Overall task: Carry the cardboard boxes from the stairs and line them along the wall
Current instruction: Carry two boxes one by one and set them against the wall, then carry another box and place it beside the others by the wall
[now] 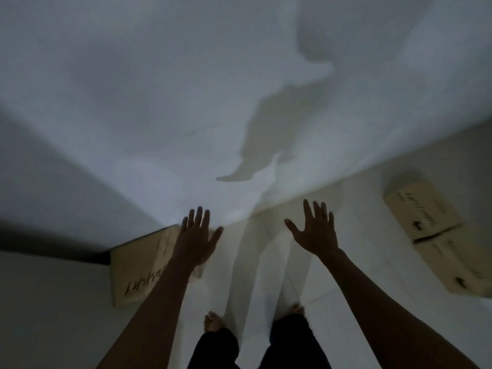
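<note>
Boxes sit on the floor (359, 262) by the wall (159, 102), and your hands hold none of them. One box (138, 270) lies at your left, its far end right up against the wall, so it looks put in its place. Your left hand (197, 241) is above its far corner with the fingers (198, 217) spread wide and flat; you cannot tell if it touches the box. Your right hand (315, 233) is out over bare floor, fingers spread too, gripping nothing. Two more boxes (423, 209) lie side by side at your right, touching each other, but they seem a little way off the wall and turned at a slant. Your bare feet (213, 322) stand between the left box and the right pair. That gap by the wall looks like room for more. No stairs show here.
</note>
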Demonstrator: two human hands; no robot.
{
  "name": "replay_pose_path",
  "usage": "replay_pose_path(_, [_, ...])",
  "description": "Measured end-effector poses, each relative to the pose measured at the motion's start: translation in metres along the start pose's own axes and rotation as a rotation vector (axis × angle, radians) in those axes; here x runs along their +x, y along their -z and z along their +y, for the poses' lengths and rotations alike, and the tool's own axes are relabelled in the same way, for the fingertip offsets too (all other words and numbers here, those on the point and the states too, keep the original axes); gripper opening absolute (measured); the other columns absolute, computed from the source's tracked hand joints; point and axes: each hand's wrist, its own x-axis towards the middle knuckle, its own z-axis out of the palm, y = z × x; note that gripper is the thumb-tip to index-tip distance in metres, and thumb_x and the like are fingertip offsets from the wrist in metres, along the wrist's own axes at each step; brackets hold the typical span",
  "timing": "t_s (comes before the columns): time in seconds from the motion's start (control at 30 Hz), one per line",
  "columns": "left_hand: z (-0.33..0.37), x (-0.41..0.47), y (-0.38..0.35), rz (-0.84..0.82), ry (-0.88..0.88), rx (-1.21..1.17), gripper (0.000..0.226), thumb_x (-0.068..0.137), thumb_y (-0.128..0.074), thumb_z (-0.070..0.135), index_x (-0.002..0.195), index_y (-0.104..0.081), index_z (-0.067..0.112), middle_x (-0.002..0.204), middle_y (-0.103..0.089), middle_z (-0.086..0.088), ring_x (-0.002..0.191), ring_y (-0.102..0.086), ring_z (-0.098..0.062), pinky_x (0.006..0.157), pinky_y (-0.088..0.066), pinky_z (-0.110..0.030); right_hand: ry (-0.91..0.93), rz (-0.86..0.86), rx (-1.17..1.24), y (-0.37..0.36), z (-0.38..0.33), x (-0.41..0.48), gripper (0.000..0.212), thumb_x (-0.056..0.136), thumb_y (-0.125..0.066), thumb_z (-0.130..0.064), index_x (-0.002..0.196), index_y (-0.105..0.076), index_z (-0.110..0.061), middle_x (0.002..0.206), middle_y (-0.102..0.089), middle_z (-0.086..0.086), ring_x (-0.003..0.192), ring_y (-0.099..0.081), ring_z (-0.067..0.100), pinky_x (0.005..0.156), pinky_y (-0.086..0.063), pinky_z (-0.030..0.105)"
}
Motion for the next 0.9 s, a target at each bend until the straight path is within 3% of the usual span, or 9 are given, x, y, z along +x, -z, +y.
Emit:
replay_pose_path(0.23, [0.201, 0.051, 0.003, -0.060, -0.258, 0.085, 0.118, 0.065, 0.019, 0.084, 0.157, 0.000, 0.014, 0.166, 0.008, -0.010, 0.153, 0.010, -0.026, 0.124, 0.004, -0.039, -0.227, 0.082, 0.099, 0.101, 0.146, -0.015, 0.092, 0.096, -0.026, -0.075, 0.167, -0.005, -0.021, 0.174, -0.004, 0.017, 0.160, 0.005, 0.037, 0.127, 0.005, 0.052])
replay_pose_path(0.53, [0.414, 0.122, -0.039, -0.187, -0.499, 0.159, 0.120, 0.060, 0.022, 0.087, 0.158, 0.000, 0.021, 0.166, 0.007, -0.010, 0.152, 0.012, -0.027, 0.122, 0.006, -0.040, -0.579, 0.115, 0.242, 0.147, 0.328, -0.014, 0.090, 0.097, -0.023, -0.074, 0.167, -0.006, -0.021, 0.174, -0.007, 0.017, 0.160, 0.001, 0.040, 0.128, 0.001, 0.055])
replay_pose_path(0.6, [0.449, 0.144, -0.050, -0.243, -0.532, 0.201, 0.112, 0.068, 0.016, 0.085, 0.158, 0.000, 0.020, 0.166, 0.007, -0.011, 0.152, 0.012, -0.027, 0.121, 0.007, -0.040, -0.645, 0.124, 0.295, 0.155, 0.360, -0.007, 0.089, 0.097, -0.024, -0.073, 0.167, -0.007, -0.020, 0.174, -0.007, 0.017, 0.160, -0.001, 0.041, 0.128, -0.001, 0.055])
replay_pose_path(0.7, [0.503, 0.186, -0.067, -0.308, -0.534, 0.265, 0.080, 0.095, -0.015, 0.065, 0.158, -0.001, 0.017, 0.166, 0.004, -0.013, 0.153, 0.009, -0.029, 0.123, 0.004, -0.043, -0.734, 0.153, 0.345, 0.166, 0.409, 0.008, 0.091, 0.097, -0.026, -0.074, 0.167, -0.009, -0.018, 0.173, -0.010, 0.017, 0.159, -0.004, 0.040, 0.128, -0.005, 0.054])
replay_pose_path(0.9, [0.618, 0.265, -0.101, -0.408, -0.592, 0.315, 0.074, 0.100, -0.026, 0.057, 0.158, -0.006, 0.016, 0.166, -0.004, -0.015, 0.153, 0.000, -0.033, 0.124, -0.003, -0.044, -0.925, 0.161, 0.456, 0.182, 0.504, 0.045, 0.094, 0.094, -0.031, -0.076, 0.166, -0.013, -0.017, 0.170, -0.021, 0.018, 0.158, -0.016, 0.039, 0.127, -0.016, 0.055])
